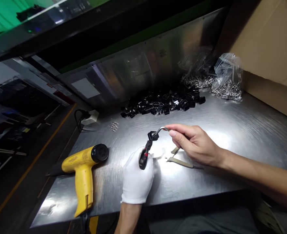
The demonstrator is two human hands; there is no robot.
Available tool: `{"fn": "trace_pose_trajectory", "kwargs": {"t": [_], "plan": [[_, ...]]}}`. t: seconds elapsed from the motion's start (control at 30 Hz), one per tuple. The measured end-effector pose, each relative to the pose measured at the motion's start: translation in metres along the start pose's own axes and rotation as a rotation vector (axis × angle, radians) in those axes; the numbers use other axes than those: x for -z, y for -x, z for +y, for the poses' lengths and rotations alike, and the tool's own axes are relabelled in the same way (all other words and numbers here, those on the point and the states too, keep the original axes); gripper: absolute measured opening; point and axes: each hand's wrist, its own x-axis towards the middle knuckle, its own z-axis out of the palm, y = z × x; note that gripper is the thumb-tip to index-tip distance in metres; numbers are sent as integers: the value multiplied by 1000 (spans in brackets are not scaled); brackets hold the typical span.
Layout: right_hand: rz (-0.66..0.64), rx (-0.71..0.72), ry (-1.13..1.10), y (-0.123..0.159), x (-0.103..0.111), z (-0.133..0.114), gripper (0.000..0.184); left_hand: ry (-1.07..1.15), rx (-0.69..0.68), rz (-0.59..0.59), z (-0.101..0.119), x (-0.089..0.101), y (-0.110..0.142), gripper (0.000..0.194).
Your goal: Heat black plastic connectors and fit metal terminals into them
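The left hand [136, 177] wears a white glove [133, 188]; the black part [145, 152] it holds has a red band and silver hook [161, 129]. At left, a yellow heat gun [82, 172]; far off, black clips [160, 104].

We see the black fitting [147, 150] partly hidden by the white-gloved left hand [136, 177]; the metal hook [161, 129] ends out of sight in the bare right hand [194, 144]; that hand overlaps the pliers [181, 162]; the small silvery pieces [113, 126] are too small for us to identify; the yellow heat gun's [82, 172] lower end meets the bottom edge.
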Motion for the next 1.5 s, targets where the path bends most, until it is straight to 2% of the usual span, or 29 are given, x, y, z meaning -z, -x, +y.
{"fn": "trace_pose_trajectory", "kwargs": {"t": [0.3, 0.5, 0.9, 1.03, 1.23, 1.5], "plan": [[107, 69, 57, -4, -4, 8, 33, -19, -6, 6, -4, -4, 0, 17], [102, 93, 94, -6, -2, 11, 33, -40, -15, 5, -2, -3, -1, 12], [102, 233, 201, -5, 2, 15, 33, -82, -24, -1, 1, -2, -2, 8], [81, 230, 214, -4, 0, 16, 32, -75, -21, -34, 2, -1, -2, 10], [58, 199, 192, -4, 1, 16, 33, -32, -6, -68, -1, 4, -4, 25], [44, 167, 149, -4, 4, 16, 33, 3, 53, -164, 5, 13, -6, 25]]}}
